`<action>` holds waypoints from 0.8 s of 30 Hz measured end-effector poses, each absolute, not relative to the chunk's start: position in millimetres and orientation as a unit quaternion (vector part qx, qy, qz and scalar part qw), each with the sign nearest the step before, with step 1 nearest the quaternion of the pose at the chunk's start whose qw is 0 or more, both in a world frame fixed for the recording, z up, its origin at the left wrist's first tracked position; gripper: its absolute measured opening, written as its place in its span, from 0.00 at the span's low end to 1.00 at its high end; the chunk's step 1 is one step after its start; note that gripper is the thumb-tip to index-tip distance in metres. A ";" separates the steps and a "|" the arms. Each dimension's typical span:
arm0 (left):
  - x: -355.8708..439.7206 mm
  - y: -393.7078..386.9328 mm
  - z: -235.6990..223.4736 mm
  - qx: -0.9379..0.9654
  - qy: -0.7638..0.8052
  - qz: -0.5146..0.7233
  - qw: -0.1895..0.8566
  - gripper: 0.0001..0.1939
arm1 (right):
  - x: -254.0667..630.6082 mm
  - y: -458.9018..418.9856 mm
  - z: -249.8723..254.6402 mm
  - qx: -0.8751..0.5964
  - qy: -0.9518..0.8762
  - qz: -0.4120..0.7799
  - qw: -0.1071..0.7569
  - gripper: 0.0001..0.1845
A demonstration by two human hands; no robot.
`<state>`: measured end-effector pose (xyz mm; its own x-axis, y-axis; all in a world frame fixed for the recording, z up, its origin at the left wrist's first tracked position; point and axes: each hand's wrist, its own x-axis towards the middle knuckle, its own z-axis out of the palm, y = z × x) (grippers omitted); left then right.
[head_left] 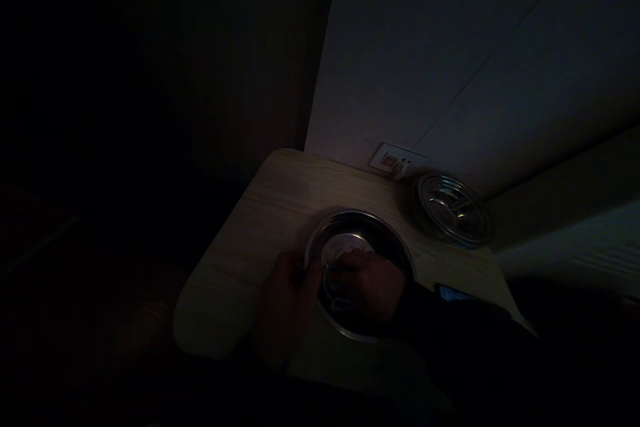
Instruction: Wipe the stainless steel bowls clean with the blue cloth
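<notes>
A round metal basin (360, 213) sits on a small wooden table, in very dim light. At its left side, my left hand (293, 293) grips the rim, with the thumb and fingers bent around it. My right hand (370, 283) reaches into the basin from the right, its fingers curled down against a pale lump (345, 243) whose kind I cannot make out. Under that hand, a lighter curved edge shows inside the basin. The darkness hides most of the fingertips and the basin's near side.
Several stacked metal plates (453, 210) stand at the table's back right, against the wall. A wall socket (397, 159) with a red switch and a white plug is just behind. A phone-like lit screen (453, 293) lies by my right forearm. The wooden tabletop (250, 233) has rounded corners.
</notes>
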<state>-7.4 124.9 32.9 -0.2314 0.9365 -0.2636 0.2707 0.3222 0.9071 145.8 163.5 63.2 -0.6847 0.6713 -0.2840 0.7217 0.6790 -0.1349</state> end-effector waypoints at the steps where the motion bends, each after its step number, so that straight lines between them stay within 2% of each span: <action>1: -11.1 133.3 34.3 0.446 0.684 0.383 0.433 0.19 | 147.5 164.4 63.5 0.369 0.915 -0.123 0.107 0.13; 9: -9.0 149.6 27.1 0.523 0.606 0.425 0.423 0.21 | 160.0 150.1 69.5 0.321 0.923 -0.150 0.152 0.09; 19: -7.9 142.5 21.9 0.527 0.622 0.427 0.392 0.22 | 111.6 171.0 62.0 0.488 0.868 -0.059 0.076 0.13; 24: -3.6 137.6 22.9 0.499 0.641 0.434 0.389 0.21 | 123.1 152.5 66.9 0.409 0.895 -0.137 0.115 0.11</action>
<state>-3.6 137.6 22.9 -0.1984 0.9780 -0.0651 0.3020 0.1242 0.9452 123.1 152.5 66.9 -0.6394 0.7006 -0.3168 0.7632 0.6284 -0.1507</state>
